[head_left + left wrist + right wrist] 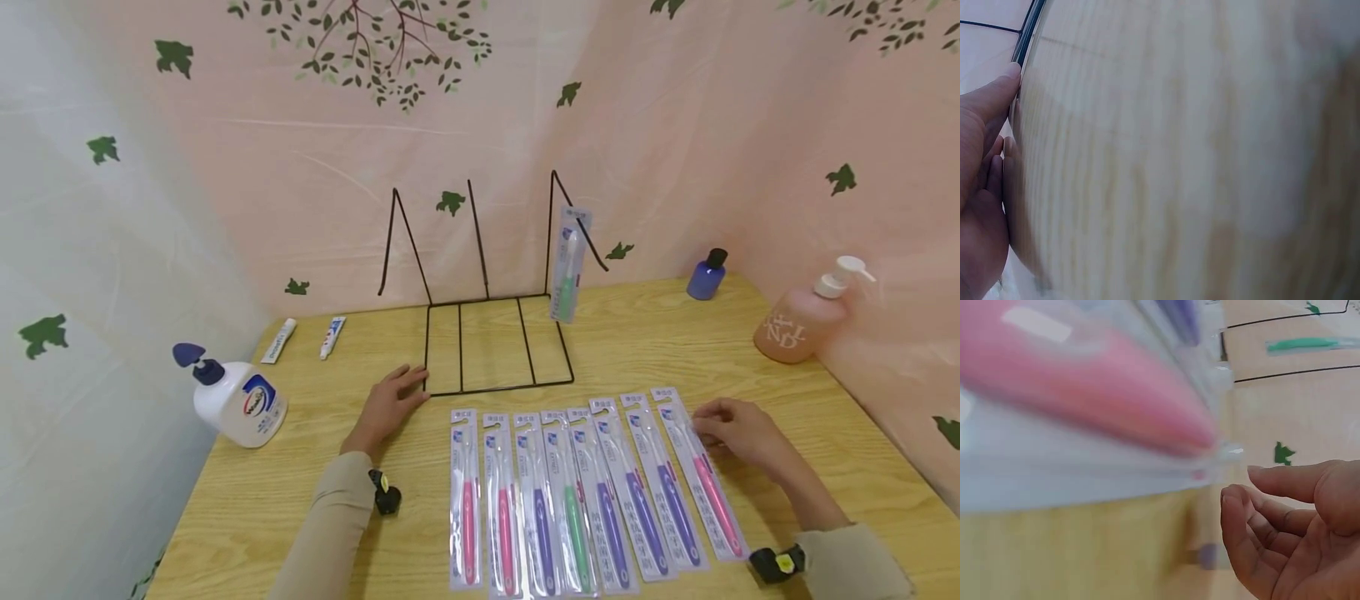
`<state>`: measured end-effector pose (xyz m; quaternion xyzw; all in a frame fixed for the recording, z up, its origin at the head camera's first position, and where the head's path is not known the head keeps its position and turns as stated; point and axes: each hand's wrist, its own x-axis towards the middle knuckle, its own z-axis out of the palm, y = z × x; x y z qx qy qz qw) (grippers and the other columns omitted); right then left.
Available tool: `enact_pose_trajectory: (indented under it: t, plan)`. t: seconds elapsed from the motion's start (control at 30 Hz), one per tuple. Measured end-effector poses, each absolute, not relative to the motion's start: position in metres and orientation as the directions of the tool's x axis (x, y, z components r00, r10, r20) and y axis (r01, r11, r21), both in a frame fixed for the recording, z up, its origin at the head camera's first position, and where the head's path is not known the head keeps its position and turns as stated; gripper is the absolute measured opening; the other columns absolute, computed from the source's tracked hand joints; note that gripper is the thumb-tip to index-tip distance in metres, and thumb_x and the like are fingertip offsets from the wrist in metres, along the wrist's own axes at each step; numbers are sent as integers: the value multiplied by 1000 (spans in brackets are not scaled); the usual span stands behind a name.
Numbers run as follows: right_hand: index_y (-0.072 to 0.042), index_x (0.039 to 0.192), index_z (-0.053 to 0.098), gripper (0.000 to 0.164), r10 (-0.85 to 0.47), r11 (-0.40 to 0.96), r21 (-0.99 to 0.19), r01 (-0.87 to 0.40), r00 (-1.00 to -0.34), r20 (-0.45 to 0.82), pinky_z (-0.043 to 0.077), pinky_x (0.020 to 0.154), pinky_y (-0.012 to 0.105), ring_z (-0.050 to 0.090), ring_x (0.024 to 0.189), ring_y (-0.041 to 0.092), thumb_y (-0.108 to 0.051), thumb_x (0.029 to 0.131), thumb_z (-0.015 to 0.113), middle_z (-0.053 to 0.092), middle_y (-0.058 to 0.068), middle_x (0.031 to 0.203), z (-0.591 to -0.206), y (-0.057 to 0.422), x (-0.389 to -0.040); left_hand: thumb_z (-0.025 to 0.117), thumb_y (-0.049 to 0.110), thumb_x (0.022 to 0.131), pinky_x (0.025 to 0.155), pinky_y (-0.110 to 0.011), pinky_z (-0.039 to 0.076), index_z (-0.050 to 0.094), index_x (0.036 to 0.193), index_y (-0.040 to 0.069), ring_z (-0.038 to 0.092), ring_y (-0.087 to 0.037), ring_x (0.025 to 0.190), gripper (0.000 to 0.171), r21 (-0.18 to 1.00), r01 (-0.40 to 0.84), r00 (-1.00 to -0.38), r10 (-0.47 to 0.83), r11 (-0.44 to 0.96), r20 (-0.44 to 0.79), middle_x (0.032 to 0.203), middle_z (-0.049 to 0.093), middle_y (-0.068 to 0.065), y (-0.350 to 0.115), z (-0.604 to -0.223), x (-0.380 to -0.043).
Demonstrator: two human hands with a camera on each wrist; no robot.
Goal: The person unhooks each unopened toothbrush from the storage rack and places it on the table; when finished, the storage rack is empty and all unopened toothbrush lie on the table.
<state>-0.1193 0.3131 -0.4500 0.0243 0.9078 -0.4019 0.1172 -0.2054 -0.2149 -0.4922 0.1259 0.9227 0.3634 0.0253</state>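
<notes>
My left hand (387, 406) rests on the table at the front left corner of a black wire rack (498, 387), its fingertips touching the wire. In the left wrist view the thumb (997, 94) lies along the dark wire. One packaged toothbrush with a green handle (567, 279) hangs on the rack's right hook. In front of the rack lies a row of several packaged toothbrushes, pink, purple and green. My right hand (738, 429) is beside the rightmost pink toothbrush (712, 492), near its upper edge. In the right wrist view its thumb and loosely bent fingers have nothing between them.
A white pump bottle (243, 404) stands at left, near two small toothpaste tubes (279, 340) (332, 337). At the right are a small blue bottle (705, 277) and a pink pump bottle (798, 321). A leaf-patterned curtain (337, 150) hangs behind the table.
</notes>
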Motion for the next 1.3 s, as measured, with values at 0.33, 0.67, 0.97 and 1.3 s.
enact_pose_trajectory:
  t: [0.33,0.67,0.97,1.3]
  plan:
    - [0,120,57,41,-42,707,-704,-69,-998,56,56,68,21,64,90,30,-34,99,50,62,18,105,-404,279,-145,62,27,94,114,-58,24,52,139,14,27,-33,143,48,674,215,-967,251,707,45,148,45,-4,-214,-493,-205]
    - [-6,126,55,40,-36,631,-739,-235,-961,275,51,85,45,58,108,34,-35,98,53,59,16,116,-357,229,-198,61,28,94,114,-58,24,52,139,14,28,-33,143,48,672,219,-966,252,707,50,148,45,-4,-214,-493,-205]
    - [-8,134,52,41,-67,454,-815,-359,-926,371,44,102,49,55,119,32,-23,96,59,57,15,129,-343,190,-245,62,27,94,115,-58,23,53,139,14,28,-33,143,48,671,223,-966,251,707,56,147,46,-4,-215,-492,-205]
    - [-2,113,64,21,66,382,-859,-341,-917,394,56,84,32,65,97,23,-14,96,57,65,14,108,-342,172,-258,62,27,93,114,-58,23,52,139,13,28,-33,143,49,679,222,-966,253,700,55,147,46,-5,-215,-494,-205]
